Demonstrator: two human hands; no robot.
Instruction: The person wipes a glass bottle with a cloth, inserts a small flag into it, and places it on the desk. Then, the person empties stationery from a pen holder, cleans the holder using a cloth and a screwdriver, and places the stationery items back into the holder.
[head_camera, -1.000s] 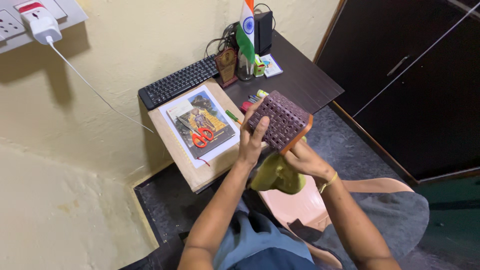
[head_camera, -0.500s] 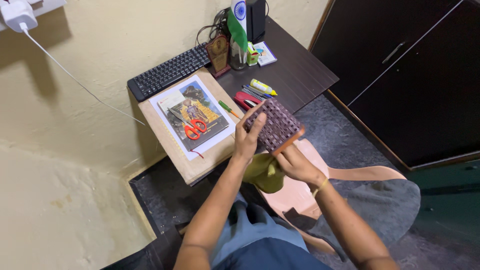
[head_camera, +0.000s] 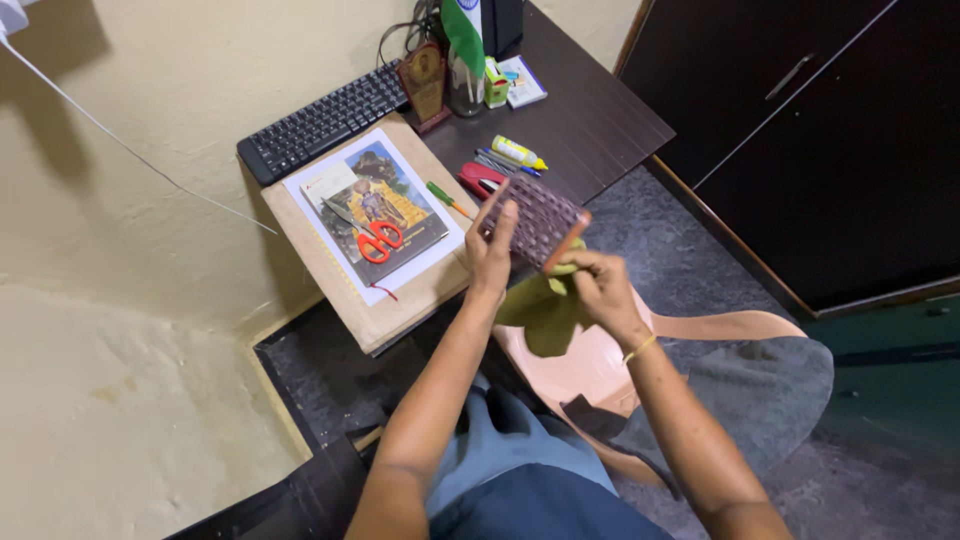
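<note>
Dark bench (head_camera: 600, 120) and cream wall fill the background. Above the bench's near edge a brown perforated box (head_camera: 530, 222) is held tilted, gripped at its left side by the left hand (head_camera: 490, 262). An olive cloth (head_camera: 545, 310) is pinched against the box's lower edge by the closed right hand (head_camera: 598, 285). Just beyond the box lie a red stapler (head_camera: 478, 180) and a green screwdriver (head_camera: 442, 196); orange scissors (head_camera: 375, 238) rest on a book (head_camera: 375, 210) to the left, well apart.

Scissors (head_camera: 372, 238) lie on a book (head_camera: 378, 213) on the desk (head_camera: 590, 120), keyboard (head_camera: 322, 123) behind it.
</note>
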